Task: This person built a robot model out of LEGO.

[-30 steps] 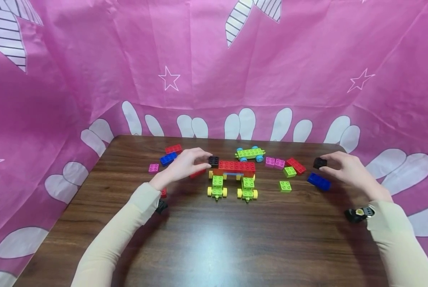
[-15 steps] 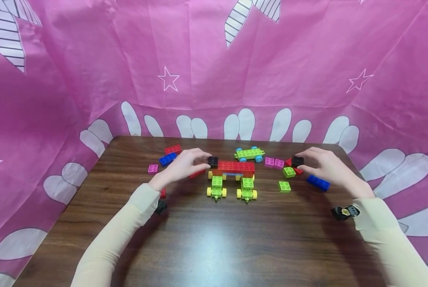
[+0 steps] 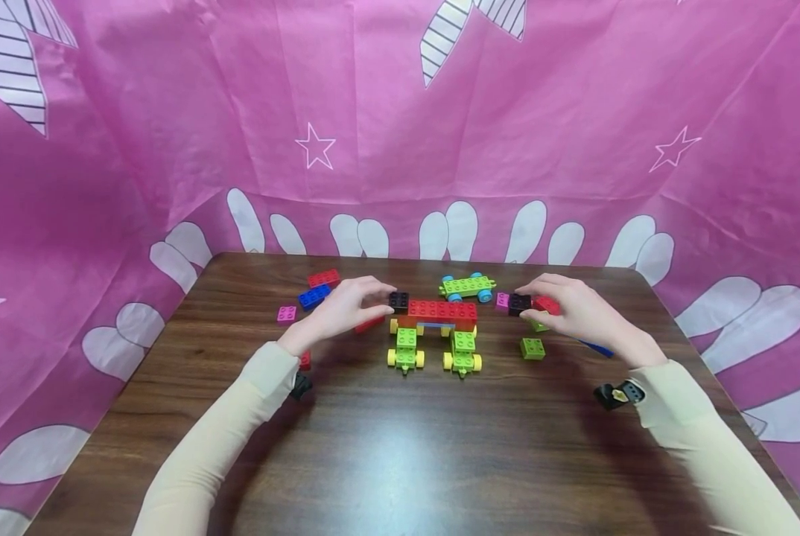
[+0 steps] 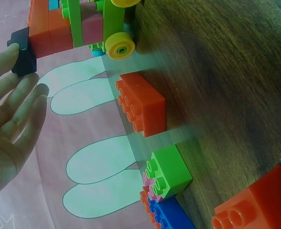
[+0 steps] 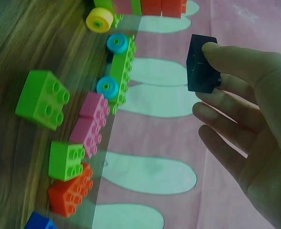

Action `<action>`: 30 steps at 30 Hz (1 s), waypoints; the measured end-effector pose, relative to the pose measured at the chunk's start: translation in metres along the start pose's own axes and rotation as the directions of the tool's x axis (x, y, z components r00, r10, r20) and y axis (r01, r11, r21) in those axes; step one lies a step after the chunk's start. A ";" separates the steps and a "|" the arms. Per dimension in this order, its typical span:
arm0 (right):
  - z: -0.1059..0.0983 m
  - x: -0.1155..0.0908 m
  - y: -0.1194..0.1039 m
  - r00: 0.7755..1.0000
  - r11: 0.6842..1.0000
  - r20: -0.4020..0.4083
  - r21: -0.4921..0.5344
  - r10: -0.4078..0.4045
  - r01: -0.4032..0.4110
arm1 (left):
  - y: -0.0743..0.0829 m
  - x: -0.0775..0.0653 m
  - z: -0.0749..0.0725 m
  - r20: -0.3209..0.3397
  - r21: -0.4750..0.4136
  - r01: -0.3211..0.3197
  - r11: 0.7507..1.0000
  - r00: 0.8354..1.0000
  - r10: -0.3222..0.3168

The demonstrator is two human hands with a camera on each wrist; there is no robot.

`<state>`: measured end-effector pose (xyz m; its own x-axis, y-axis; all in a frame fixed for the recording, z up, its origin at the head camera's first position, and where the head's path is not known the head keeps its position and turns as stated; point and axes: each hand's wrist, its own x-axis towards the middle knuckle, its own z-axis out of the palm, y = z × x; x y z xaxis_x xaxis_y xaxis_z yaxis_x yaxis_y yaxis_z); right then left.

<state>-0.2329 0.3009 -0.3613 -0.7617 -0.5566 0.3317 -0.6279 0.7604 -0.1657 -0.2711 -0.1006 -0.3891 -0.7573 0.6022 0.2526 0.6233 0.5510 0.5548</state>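
- left hand [image 3: 338, 307] pinches a black block [image 3: 398, 301] at the left end of the red blocks [image 3: 442, 310]
- right hand [image 3: 586, 313] pinches a second black block [image 5: 202, 64] in the air, right of the red blocks

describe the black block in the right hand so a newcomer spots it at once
On the brown table, find the red-topped wheeled build. To its right, a right hand pinches a black block. The other black block, in the left hand, is at the build's left end; this one is held away from the build.
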 end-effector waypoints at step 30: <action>0.018 0.027 -0.025 0.998 0.993 -0.003 0.101 -0.065 0.065 | -0.001 0.000 -0.001 0.003 -0.011 -0.005 1.000 1.000 0.006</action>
<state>-0.2404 0.2607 -0.3652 -0.7187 -0.6040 0.3443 -0.6891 0.6849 -0.2369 -0.2717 -0.1014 -0.3890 -0.7532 0.6070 0.2533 0.6252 0.5411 0.5624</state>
